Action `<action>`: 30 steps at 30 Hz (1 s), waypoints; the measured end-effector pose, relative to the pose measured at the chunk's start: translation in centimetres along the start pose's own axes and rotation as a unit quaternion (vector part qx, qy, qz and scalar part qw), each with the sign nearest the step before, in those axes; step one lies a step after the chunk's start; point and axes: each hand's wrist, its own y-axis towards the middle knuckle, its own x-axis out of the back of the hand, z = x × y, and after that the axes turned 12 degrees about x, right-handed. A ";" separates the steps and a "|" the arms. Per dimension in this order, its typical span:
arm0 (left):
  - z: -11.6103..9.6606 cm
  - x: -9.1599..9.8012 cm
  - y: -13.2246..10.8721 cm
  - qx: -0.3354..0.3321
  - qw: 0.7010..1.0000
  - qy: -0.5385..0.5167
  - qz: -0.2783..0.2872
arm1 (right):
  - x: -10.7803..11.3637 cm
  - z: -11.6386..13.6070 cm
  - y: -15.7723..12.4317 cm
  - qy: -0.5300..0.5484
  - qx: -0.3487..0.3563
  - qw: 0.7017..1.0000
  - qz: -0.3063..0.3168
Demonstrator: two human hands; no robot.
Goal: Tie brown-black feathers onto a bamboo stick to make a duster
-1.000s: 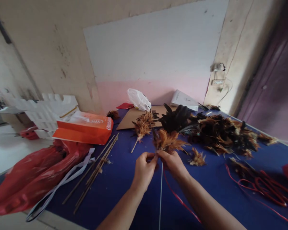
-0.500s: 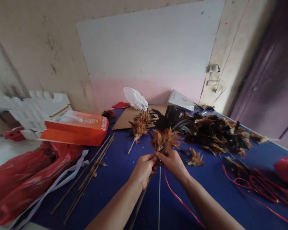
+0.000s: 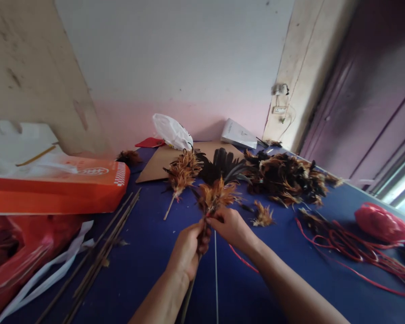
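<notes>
So our left hand (image 3: 188, 249) is wrapped shut around the thin stick of the feather duster (image 3: 213, 196), right under its orange-brown tuft. Our right hand (image 3: 231, 226) pinches the tuft's base with its fingertips, with red string (image 3: 243, 261) trailing below the wrist. We're holding it just over the blue table (image 3: 148, 243), loose feather pile (image 3: 285, 177) to the right, spare sticks (image 3: 101, 258) lying left.

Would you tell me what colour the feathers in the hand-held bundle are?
Orange-brown with darker streaks; the feather bundle shows best in the head view.
</notes>
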 end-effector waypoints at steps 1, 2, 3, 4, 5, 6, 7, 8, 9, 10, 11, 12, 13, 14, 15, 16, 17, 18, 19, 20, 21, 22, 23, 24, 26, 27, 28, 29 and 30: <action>0.0 0.1 0.0 0.005 1.000 0.000 -0.004 | -0.3 0.0 0.0 0.001 0.000 1.000 -0.004; 0.0 0.3 0.1 0.010 1.000 0.000 -0.007 | -0.5 -0.1 0.1 0.004 0.000 1.000 -0.008; 0.0 0.4 0.2 0.015 1.000 -0.001 -0.008 | -0.7 -0.1 0.1 0.013 -0.001 1.000 -0.009; 0.0 0.5 0.3 0.018 1.000 -0.004 -0.009 | -0.8 -0.1 0.0 0.028 0.000 1.000 -0.005; 0.0 0.7 0.4 0.017 1.000 -0.007 -0.012 | -0.8 -0.2 0.0 0.047 0.003 0.999 0.001; -0.1 0.8 0.5 0.012 1.000 -0.011 -0.015 | -0.7 -0.3 -0.1 0.064 0.003 0.998 0.009; -0.2 1.0 0.6 0.006 1.000 -0.014 -0.020 | -0.4 -0.4 -0.2 0.078 -0.001 0.997 0.023; -0.4 1.2 0.6 0.000 1.000 -0.017 -0.025 | 0.0 -0.6 -0.3 0.084 -0.005 0.995 0.043; -0.5 1.3 0.6 -0.005 0.999 -0.019 -0.028 | 0.6 -0.9 -0.5 0.080 -0.011 0.995 0.066; -0.7 1.4 0.6 -0.010 0.999 -0.020 -0.029 | 1.2 -1.3 -0.6 0.058 -0.016 0.995 0.081; -0.8 1.4 0.4 -0.012 0.999 -0.021 -0.030 | 2.0 -1.8 -0.8 0.021 -0.017 0.996 0.090; -0.9 1.4 0.3 -0.009 0.999 -0.021 -0.028 | 2.8 -2.5 -1.1 -0.032 -0.015 0.995 0.090; -0.9 1.4 0.2 -0.004 0.999 -0.021 -0.026 | 3.5 -3.3 -1.4 -0.104 -0.014 0.991 0.082; -0.9 1.3 0.0 0.004 0.999 -0.022 -0.023 | 4.2 -4.1 -1.7 -0.182 -0.019 0.980 0.077; -0.9 1.2 -0.1 0.012 0.999 -0.024 -0.019 | 4.7 -5.0 -2.1 -0.258 -0.030 0.962 0.079; -0.8 1.1 -0.2 0.019 0.999 -0.028 -0.015 | 5.1 -5.9 -2.4 -0.317 -0.040 0.943 0.092; -0.7 1.0 -0.3 0.024 0.999 -0.033 -0.012 | 5.4 -6.7 -2.8 -0.353 -0.046 0.928 0.107; -0.7 1.0 -0.3 0.028 0.999 -0.037 -0.010 | 5.5 -7.4 -3.1 -0.375 -0.047 0.918 0.121; -0.6 0.9 -0.3 0.029 0.999 -0.042 -0.009 | 5.4 -8.1 -3.4 -0.381 -0.043 0.914 0.131; -0.6 0.9 -0.3 0.032 0.998 -0.047 -0.008 | 5.3 -8.7 -3.7 -0.385 -0.032 0.912 0.139; -0.6 0.9 -0.2 0.034 0.998 -0.051 -0.007 | 5.2 -9.2 -3.8 -0.394 -0.015 0.907 0.145; -0.6 0.9 -0.2 0.038 0.998 -0.055 -0.004 | 5.1 -9.6 -3.9 -0.405 0.003 0.902 0.150; -0.6 0.9 -0.2 0.042 0.997 -0.059 -0.001 | 5.0 -10.0 -4.0 -0.416 0.021 0.896 0.152; -0.6 0.9 -0.2 0.045 0.997 -0.063 0.000 | 5.0 -10.2 -4.0 -0.425 0.037 0.892 0.154; -0.7 0.9 -0.3 0.050 0.996 -0.069 -0.001 | 5.2 -10.1 -3.8 -0.435 0.056 0.885 0.154; -0.7 0.9 -0.3 0.050 0.996 -0.070 -0.002 | 5.4 -9.8 -3.7 -0.436 0.058 0.886 0.146; -0.7 0.9 -0.2 0.050 0.996 -0.069 -0.002 | 5.6 -9.2 -3.7 -0.434 0.067 0.890 0.124; -0.7 1.0 -0.2 0.051 0.996 -0.068 -0.003 | 5.8 -8.4 -3.6 -0.425 0.082 0.897 0.085; -0.6 1.0 -0.2 0.052 0.996 -0.066 -0.004 | 5.8 -7.3 -3.6 -0.409 0.107 0.906 0.032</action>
